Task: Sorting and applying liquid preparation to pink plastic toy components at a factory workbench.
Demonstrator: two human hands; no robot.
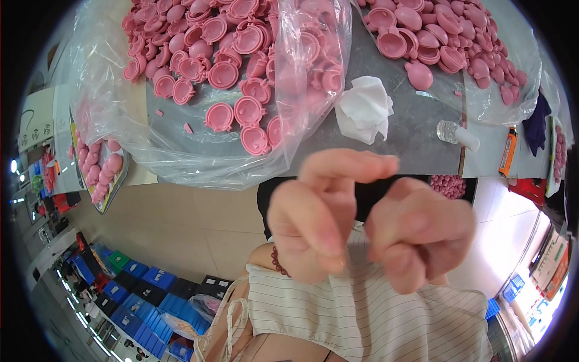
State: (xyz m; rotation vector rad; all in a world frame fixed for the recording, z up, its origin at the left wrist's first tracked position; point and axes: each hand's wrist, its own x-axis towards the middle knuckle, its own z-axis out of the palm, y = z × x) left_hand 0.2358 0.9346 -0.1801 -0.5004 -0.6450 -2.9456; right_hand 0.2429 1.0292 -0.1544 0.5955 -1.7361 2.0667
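In front of my body, just off the table's near edge, my two hands are raised close together. My left hand (319, 211) has a curved index finger and thumb held apart, and nothing shows between them. The fingers of my right hand (422, 235) are curled inward and slightly blurred; whatever they may hold is hidden. Beyond them, a heap of pink hollow plastic shells (223, 72) lies on and under a clear plastic bag (211, 172). A second heap of pink shells (434, 36) is at the far right. Between the heaps sits a crumpled white tissue (365, 108).
The grey tabletop (416, 148) also bears a small clear bottle (456, 135) with a white cap and an orange flat object (508, 152). A dark cloth (537, 123) lies at the right. A tray of pink pieces (99, 172) juts out at left; blue bins (136, 323) stand below.
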